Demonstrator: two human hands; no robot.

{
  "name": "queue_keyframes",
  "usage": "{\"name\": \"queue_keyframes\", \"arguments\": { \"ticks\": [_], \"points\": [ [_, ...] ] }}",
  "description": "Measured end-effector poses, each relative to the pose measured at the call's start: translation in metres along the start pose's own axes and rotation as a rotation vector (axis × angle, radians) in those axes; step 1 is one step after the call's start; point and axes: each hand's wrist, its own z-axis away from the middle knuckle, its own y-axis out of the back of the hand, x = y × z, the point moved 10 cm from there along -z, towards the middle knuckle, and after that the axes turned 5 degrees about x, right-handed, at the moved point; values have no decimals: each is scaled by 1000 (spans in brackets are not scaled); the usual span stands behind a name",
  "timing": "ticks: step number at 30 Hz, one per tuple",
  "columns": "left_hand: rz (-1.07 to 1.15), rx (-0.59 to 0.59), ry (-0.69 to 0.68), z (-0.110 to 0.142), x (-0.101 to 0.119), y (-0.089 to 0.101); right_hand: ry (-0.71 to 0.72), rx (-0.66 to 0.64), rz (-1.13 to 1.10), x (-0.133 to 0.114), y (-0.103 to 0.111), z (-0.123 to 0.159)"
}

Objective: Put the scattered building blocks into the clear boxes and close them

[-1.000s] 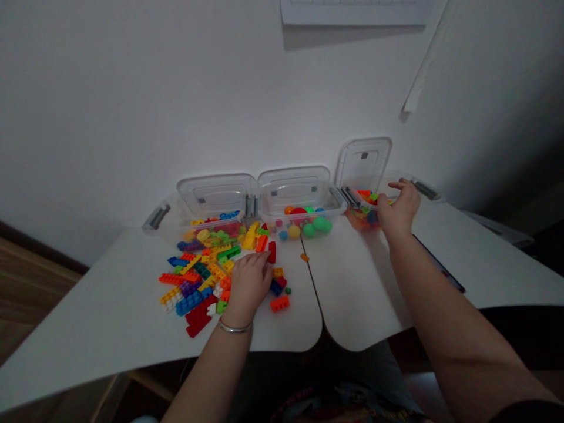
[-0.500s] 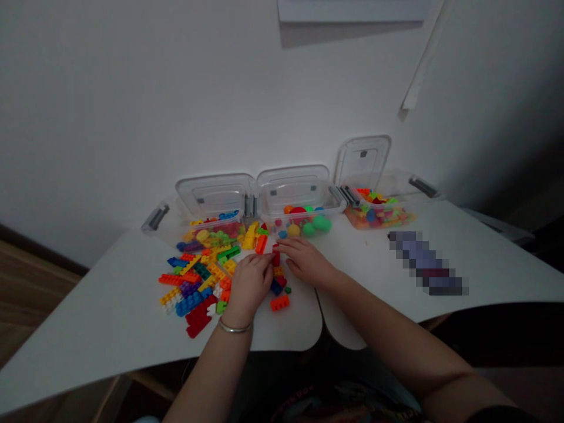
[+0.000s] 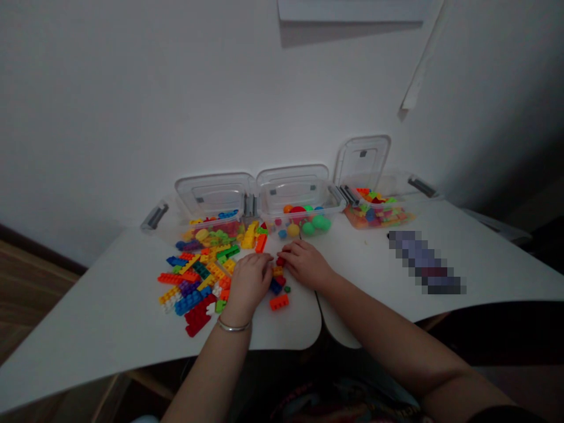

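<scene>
My right hand (image 3: 308, 265) is closed, its fingertips pinching a small red building brick (image 3: 280, 261) low over the table. Facing it, my left hand (image 3: 250, 281) has its fingers curled and held together just left of that brick; whatever lies under them is hidden. Between and below the hands are a yellow-orange brick (image 3: 277, 271), a dark blue brick (image 3: 275, 286) and a small green piece (image 3: 287, 289). An orange brick (image 3: 279, 302) lies closer to the table's front edge. Left of my left hand spreads a pile of mixed bricks (image 3: 202, 271), partly covered by that hand.
Along the wall stand three clear boxes with raised lids: a left box (image 3: 211, 222) with colourful pieces, a middle box (image 3: 335, 207) with round pieces, a right box (image 3: 399, 205) with small bricks. A blurred-out object (image 3: 425, 262) lies at right. A seam (image 3: 321, 305) divides the white tabletop.
My right hand has drawn its fingers in around the red brick, which has tilted from standing upright and moved slightly right. My left fingertips, earlier at the brick, now sit slightly apart from it.
</scene>
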Motion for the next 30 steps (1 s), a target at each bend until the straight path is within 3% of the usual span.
{"name": "queue_keyframes", "arguments": {
  "ticks": [8, 13, 17, 26, 30],
  "points": [
    [-7, 23, 24, 1, -2, 3, -162, 44, 42, 16, 7, 3],
    [5, 19, 51, 1, -3, 4, -232, -37, 28, 25, 0, 5],
    [13, 7, 44, 1, -2, 4, -295, -25, -10, 30, 0, 8],
    [3, -2, 39, 1, 0, 4, -126, 11, 12, 10, 3, 4],
    [7, 14, 55, 1, -2, 6, -171, 74, -61, 16, 10, 6]
  ]
}}
